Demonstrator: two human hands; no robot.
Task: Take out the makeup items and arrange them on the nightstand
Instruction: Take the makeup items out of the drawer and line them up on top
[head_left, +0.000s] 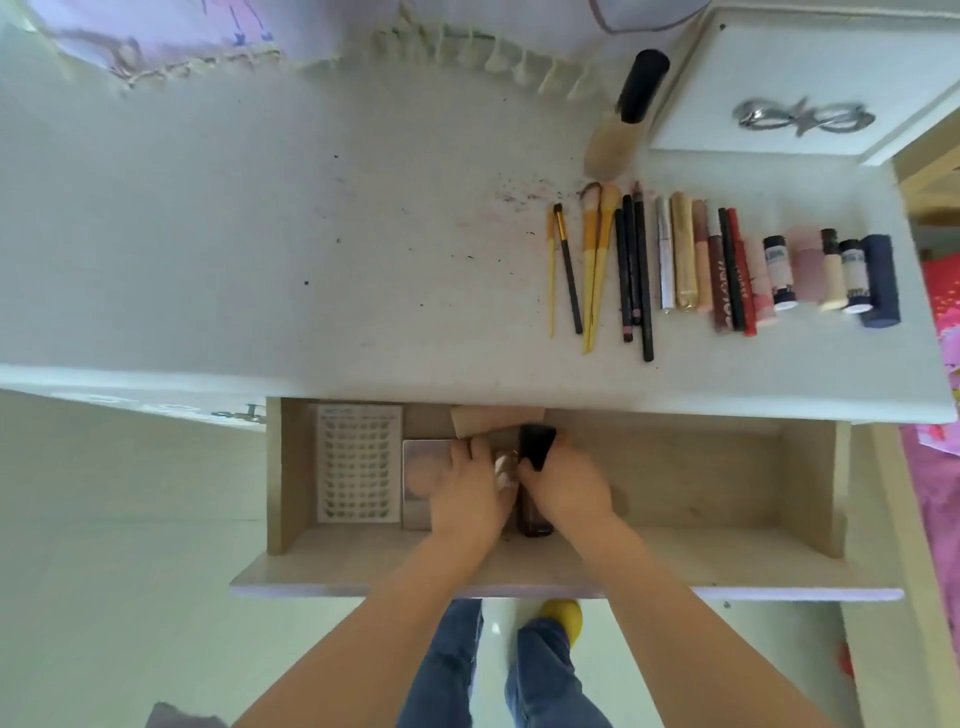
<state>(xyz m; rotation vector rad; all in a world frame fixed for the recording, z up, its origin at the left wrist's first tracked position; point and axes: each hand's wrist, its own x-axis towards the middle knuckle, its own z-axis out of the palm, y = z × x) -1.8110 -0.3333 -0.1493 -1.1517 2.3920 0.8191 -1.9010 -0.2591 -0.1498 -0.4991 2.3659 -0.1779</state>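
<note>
Both my hands are down inside the open wooden drawer (675, 551). My right hand (566, 483) grips a dark bottle with a black cap (536, 444). My left hand (467, 488) curls over a small clear item (505, 470) beside a pale compact palette (421, 467); what it holds is partly hidden. A sheet of false lashes (358, 462) lies at the drawer's left end. On the white nightstand top (260, 234), brushes and pencils (597, 270) and lipsticks and small tubes (769, 270) lie in a row at the right.
A large brush with a black handle (631, 109) lies behind the row. A white drawer unit with a silver handle (805, 117) stands at the back right. Fringed fabric (467, 47) hangs along the far edge. Pink bedding (940, 415) lies on the right.
</note>
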